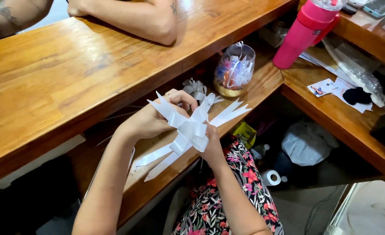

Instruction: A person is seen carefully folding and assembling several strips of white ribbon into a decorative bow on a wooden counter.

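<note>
Ribbon bow, white and half-formed, sits between the two hands above the lower surface. The right hand is closed on its knotted middle from below, fingers hidden behind the loops. The left hand is closed on the upper loops, thumb and fingers pinching a pointed strip. Two long pointed tails hang down from the right hand toward the person's lap and the floral dress.

Judging from the grip, the weak point is the centre. If the right hand loosens, the stacked loops could spring apart and the bow lose its shape. A hard pull by the left hand might crease or tear a strip. The hanging tails could snag on the surface edge.

Just beyond the left hand lies a small finished bow, near enough to be knocked by a wide movement. Further off stands a clear dome-shaped container with coloured contents. A pink bottle stands well to the right of it; neither seems at risk. Furthest away, on the upper surface, rest another person's forearms, well apart from the work.
</note>
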